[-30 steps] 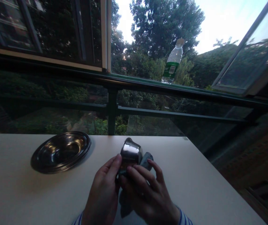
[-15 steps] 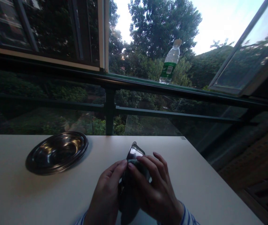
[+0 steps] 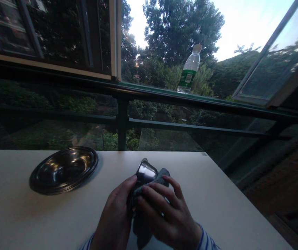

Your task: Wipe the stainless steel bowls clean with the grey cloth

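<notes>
A small shiny metal bowl (image 3: 146, 172) is tilted on its side above the table. My left hand (image 3: 117, 211) grips its left side, thumb pressed near the rim. A dark grey-green cloth (image 3: 162, 176) lies against the bowl's near side, its lower end hanging down between my wrists. My right hand (image 3: 168, 211) holds this cloth, fingers bent and pressing it to the metal. Both hands hide much of the bowl's lower part. To the left of them, a stack of wide-rimmed metal dishes (image 3: 40, 173) rests on the table.
The white table (image 3: 211, 208) ends at a far edge and a slanting right edge. Beyond it runs a dark green railing (image 3: 154, 92) with glass panels. A clear plastic bottle with a green label (image 3: 187, 77) stands on the ledge by the open window.
My right hand has slid the cloth down toward me and right along the bowl, baring more metal. The bowl and my left hand have shifted slightly left. The dishes stay put.
</notes>
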Tool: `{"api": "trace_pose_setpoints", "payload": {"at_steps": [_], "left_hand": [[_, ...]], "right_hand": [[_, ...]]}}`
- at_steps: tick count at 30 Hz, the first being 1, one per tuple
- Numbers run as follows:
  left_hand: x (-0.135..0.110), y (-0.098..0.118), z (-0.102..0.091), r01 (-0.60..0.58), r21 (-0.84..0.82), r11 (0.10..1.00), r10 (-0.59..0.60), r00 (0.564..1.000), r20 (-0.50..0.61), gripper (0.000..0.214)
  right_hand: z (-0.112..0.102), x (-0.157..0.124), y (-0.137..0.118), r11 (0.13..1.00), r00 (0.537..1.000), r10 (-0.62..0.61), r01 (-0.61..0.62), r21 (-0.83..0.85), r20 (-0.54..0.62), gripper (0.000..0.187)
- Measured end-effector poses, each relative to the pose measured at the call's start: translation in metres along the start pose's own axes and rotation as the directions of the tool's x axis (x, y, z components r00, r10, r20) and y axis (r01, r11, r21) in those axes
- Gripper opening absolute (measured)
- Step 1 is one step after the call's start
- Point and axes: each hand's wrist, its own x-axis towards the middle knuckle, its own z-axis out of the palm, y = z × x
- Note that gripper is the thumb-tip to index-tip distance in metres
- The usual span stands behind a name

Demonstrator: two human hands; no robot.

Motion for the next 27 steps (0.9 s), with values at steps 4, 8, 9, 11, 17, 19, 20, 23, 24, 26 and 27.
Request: {"api": "trace_pose_setpoints", "payload": {"at_steps": [4,8,9,11,17,19,20,23,24,26,27], "left_hand": [[-0.0014,0.0021,0.0002,0.04,-0.048,0.998,-0.035,0.995,0.094,0.031],[-0.001,0.0044,0.0012,0.064,-0.033,0.997,-0.06,0.994,0.095,0.037],[-0.0009,0.0045,0.0014,0.065,-0.032,0.997,-0.062,0.994,0.093,0.037],[-0.0007,0.0041,0.0014,0.053,-0.031,0.998,-0.049,0.994,0.101,0.033],[0.0,-0.0001,-0.0028,-0.03,0.008,1.0,0.029,0.996,0.082,0.018],[0.0009,-0.0013,-0.0045,-0.04,0.017,0.999,0.038,0.996,0.075,0.015],[0.0015,-0.0018,-0.005,-0.04,0.024,0.999,0.038,0.996,0.075,0.015],[0.0033,-0.0026,-0.0046,-0.038,0.059,0.998,0.032,0.994,0.101,0.016],[0.0037,-0.0029,-0.004,-0.036,0.073,0.997,0.027,0.993,0.117,0.017],[0.0041,-0.0039,-0.0028,-0.045,0.102,0.994,0.031,0.991,0.133,0.02],[0.0042,-0.0047,-0.0025,-0.057,0.113,0.992,0.042,0.991,0.13,0.021]], "right_hand": [[0.0003,-0.0008,-0.0008,1.0,1.0,-0.013,0.013,-0.009,0.005,0.024],[0.0005,0.0009,-0.0022,0.999,1.0,-0.028,0.028,-0.015,-0.014,0.024],[0.0002,0.0017,-0.0026,1.0,0.999,-0.029,0.028,-0.013,-0.02,0.024],[-0.0005,0.0034,-0.0032,1.0,0.999,-0.027,0.027,-0.01,-0.032,0.023],[-0.0005,0.0034,-0.0024,0.999,0.999,0.015,-0.017,-0.029,-0.046,0.023],[-0.0004,0.0018,-0.0017,0.999,0.998,0.034,-0.036,-0.038,-0.045,0.025],[-0.0006,0.0012,-0.0015,0.998,0.998,0.046,-0.048,-0.041,-0.044,0.026],[-0.0026,0.0013,-0.0008,0.995,0.995,0.091,-0.093,-0.031,-0.05,0.027],[-0.0036,0.0019,-0.0004,0.993,0.993,0.112,-0.113,-0.024,-0.049,0.027],[-0.0055,0.0028,0.0014,0.988,0.988,0.151,-0.152,-0.012,-0.037,0.027],[-0.0064,0.0029,0.0028,0.985,0.985,0.172,-0.172,-0.009,-0.028,0.028]]}}
